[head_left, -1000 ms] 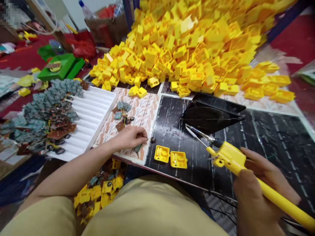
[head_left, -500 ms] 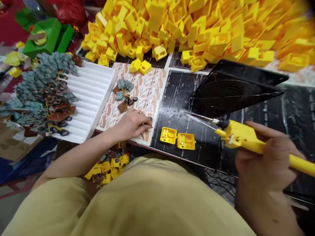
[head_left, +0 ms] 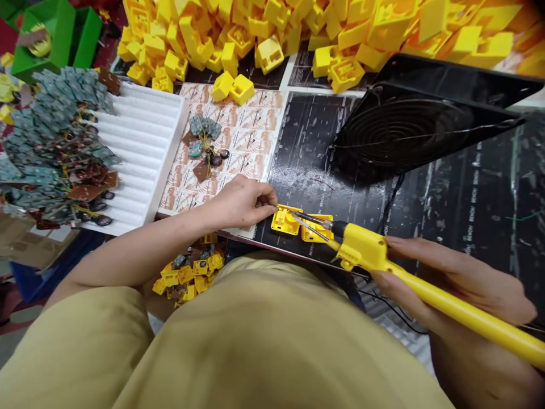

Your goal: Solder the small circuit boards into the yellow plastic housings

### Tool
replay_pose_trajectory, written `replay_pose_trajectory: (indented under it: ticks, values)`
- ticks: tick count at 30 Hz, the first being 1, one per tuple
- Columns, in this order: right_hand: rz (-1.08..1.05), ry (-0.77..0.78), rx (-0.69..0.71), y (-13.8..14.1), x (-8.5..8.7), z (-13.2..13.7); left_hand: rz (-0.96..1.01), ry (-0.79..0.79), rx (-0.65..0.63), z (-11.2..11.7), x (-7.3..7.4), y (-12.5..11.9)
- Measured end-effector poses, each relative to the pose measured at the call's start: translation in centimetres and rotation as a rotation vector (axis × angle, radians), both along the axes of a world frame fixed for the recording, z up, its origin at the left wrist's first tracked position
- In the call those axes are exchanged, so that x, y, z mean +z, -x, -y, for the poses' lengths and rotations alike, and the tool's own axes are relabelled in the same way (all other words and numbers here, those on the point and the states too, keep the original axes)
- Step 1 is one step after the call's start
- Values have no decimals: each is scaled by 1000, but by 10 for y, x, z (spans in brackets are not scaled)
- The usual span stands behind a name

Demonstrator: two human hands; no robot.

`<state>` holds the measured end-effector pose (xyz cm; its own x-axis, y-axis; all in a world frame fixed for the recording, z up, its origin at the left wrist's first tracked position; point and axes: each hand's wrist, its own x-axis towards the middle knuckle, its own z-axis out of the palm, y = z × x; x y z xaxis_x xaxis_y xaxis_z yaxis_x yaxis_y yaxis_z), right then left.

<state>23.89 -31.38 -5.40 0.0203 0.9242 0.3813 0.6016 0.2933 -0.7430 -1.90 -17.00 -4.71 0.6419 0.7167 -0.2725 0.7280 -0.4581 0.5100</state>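
Note:
My left hand [head_left: 242,201] is pinched shut at the left edge of an open yellow plastic case [head_left: 284,220]; what its fingertips grip is too small to make out. A second yellow case half [head_left: 317,228] lies just to the right. My right hand [head_left: 451,284] is wrapped round a yellow soldering iron [head_left: 366,253]. The iron's metal tip [head_left: 304,218] lies over the two case halves. Both halves rest on a black mat [head_left: 306,165] near the table's front edge.
A big heap of yellow plastic cases [head_left: 272,28] fills the back. A black fan [head_left: 409,128] leans at the right. A white grooved tray [head_left: 140,142] with a pile of circuit boards [head_left: 51,142] sits left. Loose boards [head_left: 204,142] lie on printed paper; green boxes [head_left: 55,34] stand far left.
My left hand moved right from the printed paper to the left yellow case. My right hand brought the soldering iron down and left, so its tip now lies over the cases.

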Motion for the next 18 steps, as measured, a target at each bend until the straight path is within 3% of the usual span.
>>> replay_pose_trajectory:
  ticks: [4,8,13,18]
  values:
    - [48,-208,283,-2,-2,-14,-26,-28,-27,-1,2,-2]
    - [50,-154,325,-7,-2,-11,-6,-18,-84,-1,4,0]
    - [255,-124,417,-14,1,-3,-53,-10,-185,1,5,1]
    - [296,-171,445,-3,12,-10,-119,-54,-210,1,6,-4]
